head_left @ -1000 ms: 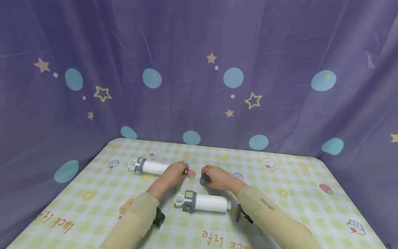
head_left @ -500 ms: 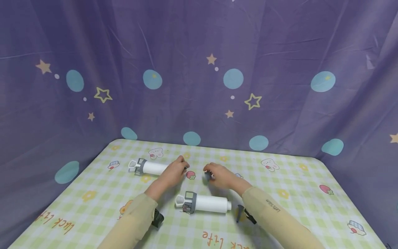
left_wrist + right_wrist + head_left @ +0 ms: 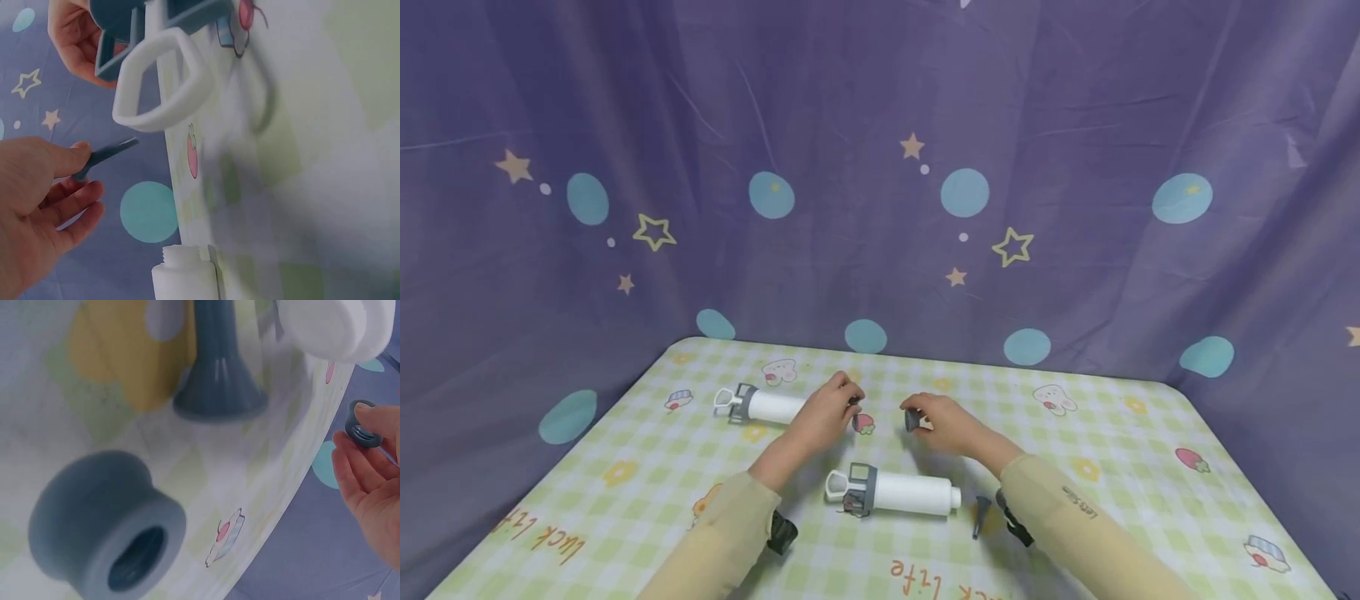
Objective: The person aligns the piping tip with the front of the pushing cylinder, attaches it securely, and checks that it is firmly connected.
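Note:
In the head view, my left hand [image 3: 823, 412] is just off the front end of the far white syringe-like barrel [image 3: 775, 407]. Its thumb and fingers pinch a thin blue-grey nozzle [image 3: 106, 156], clearest in the left wrist view. My right hand [image 3: 951, 425] pinches a round grey screw ring [image 3: 364, 425] with a hole and inner threads, held above the cloth. Nearer me lies a second white syringe-like barrel [image 3: 913, 493], with a grey side frame and white pull loop. The two hands are apart.
A flared grey nozzle [image 3: 981, 517] lies right of the near barrel. Close to the right wrist camera is another grey screw ring [image 3: 106, 525] on the cloth. A checked tablecloth [image 3: 1112, 517] covers the table, with a purple curtain [image 3: 850, 83] behind.
My right hand has raised the screw ring and moved slightly right, turning it on edge. My left hand has risen a little with the nozzle. The barrels have stayed put.

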Motion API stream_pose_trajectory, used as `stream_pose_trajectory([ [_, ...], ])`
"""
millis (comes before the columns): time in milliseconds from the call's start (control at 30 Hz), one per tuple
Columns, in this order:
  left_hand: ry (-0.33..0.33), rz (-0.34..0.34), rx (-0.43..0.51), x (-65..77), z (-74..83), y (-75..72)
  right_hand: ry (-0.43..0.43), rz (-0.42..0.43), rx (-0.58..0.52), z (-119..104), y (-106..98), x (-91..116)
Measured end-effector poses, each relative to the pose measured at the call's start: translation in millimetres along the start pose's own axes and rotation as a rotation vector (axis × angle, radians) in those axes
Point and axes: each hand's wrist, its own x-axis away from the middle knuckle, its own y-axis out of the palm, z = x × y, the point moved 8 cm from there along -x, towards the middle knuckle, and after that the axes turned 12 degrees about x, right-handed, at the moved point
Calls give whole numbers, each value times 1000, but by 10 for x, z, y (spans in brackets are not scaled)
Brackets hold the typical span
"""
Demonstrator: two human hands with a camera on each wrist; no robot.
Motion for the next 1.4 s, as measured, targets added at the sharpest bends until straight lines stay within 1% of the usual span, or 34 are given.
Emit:
stream_pose_trajectory([
  [167, -17, 72, 32, -5, 41, -70, -26, 56, 10, 9, -80, 17],
  [267, -21, 104, 49, -9, 68, -98, -34, 69, 5, 5, -101, 30],
  [467, -28, 134, 67, -17, 133, -118, -13, 63, -35, -10, -100, 52],
  [667, -33, 159, 103, -36, 192, -140, 13, 92, -84, -29, -152, 63],
  [1000, -55, 166, 144, -18, 269, -129, 36, 110, -216, -60, -153, 84],
  [1200, -48, 152, 138, -31, 329, -79, 58, 119, -198, -62, -161, 85],
  [1400, -49, 125, 125, -53, 365, -7, 111, 113, -198, -37, -146, 82],
])
